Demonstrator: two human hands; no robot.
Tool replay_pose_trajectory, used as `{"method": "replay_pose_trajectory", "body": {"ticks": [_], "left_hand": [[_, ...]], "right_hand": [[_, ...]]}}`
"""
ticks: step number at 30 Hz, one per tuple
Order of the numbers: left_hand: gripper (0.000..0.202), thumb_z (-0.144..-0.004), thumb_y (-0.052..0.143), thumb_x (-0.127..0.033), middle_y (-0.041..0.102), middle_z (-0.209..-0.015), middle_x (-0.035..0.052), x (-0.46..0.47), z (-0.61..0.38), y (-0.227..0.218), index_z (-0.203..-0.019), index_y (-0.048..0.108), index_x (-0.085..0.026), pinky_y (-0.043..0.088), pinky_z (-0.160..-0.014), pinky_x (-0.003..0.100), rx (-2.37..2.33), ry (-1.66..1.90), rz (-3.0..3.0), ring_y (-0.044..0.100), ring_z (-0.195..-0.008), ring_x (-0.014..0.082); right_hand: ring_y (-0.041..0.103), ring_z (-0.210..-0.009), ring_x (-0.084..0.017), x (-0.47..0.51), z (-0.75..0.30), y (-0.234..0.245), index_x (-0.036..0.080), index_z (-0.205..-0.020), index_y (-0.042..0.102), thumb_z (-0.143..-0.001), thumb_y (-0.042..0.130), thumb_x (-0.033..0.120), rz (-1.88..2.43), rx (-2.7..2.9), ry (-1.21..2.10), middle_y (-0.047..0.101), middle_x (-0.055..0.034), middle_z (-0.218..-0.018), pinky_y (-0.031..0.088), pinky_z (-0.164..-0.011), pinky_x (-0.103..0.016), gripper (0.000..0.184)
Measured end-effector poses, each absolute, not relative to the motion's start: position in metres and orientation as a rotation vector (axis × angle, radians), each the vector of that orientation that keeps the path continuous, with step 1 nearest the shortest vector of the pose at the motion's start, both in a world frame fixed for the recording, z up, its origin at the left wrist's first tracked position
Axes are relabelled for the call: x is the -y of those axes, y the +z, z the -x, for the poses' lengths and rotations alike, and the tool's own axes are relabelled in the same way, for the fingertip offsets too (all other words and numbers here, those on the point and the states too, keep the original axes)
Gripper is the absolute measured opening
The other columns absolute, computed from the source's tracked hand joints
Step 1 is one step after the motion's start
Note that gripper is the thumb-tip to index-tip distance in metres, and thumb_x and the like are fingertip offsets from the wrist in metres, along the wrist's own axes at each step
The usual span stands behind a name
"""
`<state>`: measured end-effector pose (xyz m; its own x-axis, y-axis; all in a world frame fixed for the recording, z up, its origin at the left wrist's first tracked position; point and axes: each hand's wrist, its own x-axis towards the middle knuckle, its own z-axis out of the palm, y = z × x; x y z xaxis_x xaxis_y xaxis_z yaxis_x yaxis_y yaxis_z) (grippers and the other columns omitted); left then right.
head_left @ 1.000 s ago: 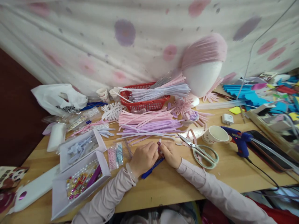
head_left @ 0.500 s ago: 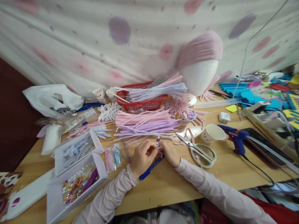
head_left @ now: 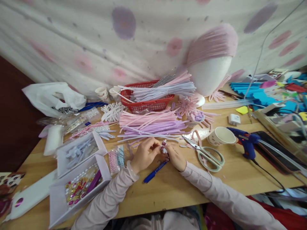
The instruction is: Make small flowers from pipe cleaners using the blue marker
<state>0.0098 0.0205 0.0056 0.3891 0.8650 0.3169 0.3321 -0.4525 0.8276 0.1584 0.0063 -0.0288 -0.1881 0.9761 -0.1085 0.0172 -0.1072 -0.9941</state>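
My left hand [head_left: 145, 154] and my right hand [head_left: 176, 157] meet over the middle of the table, fingertips pinched close together. Between them is a small whitish piece [head_left: 164, 150], partly covered by the fingers; its kind cannot be made out. Just below the hands a blue pen [head_left: 154, 173] lies on the wood. Beyond the fingertips are bundles of purple pipe cleaners [head_left: 153, 128] and pink pipe cleaners [head_left: 146, 119]. To the right of my right hand lie scissors [head_left: 206, 154] with pale green handles, blades closed.
A red basket [head_left: 153, 106] of pipe cleaners stands at the back, beside a white foam head [head_left: 211, 75]. On the right are a paper cup [head_left: 222, 136], a blue glue gun [head_left: 248, 140] and a phone [head_left: 275, 151]. White boxes [head_left: 55, 204] with beads stand at left.
My left hand has shifted slightly left and up, its fingers a little less curled, and more of the small whitish piece shows. The whole view has shifted slightly.
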Motion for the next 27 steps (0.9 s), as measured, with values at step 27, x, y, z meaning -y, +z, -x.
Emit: {"method": "replay_pose_trajectory", "body": {"ticks": [27], "left_hand": [[0.008, -0.086, 0.056, -0.026, 0.063, -0.083, 0.0027, -0.014, -0.010, -0.004, -0.088, 0.053, -0.018, 0.049, -0.071, 0.026, -1.211, 1.209, -1.847, 0.061, -0.075, 0.0137]], "right_hand": [[0.050, -0.057, -0.013, -0.010, -0.173, -0.016, 0.018, -0.074, 0.054, -0.092, 0.040, 0.026, 1.047, 1.806, 0.884, 0.054, 0.0002, -0.062, 0.039, -0.056, -0.023, 0.024]]}}
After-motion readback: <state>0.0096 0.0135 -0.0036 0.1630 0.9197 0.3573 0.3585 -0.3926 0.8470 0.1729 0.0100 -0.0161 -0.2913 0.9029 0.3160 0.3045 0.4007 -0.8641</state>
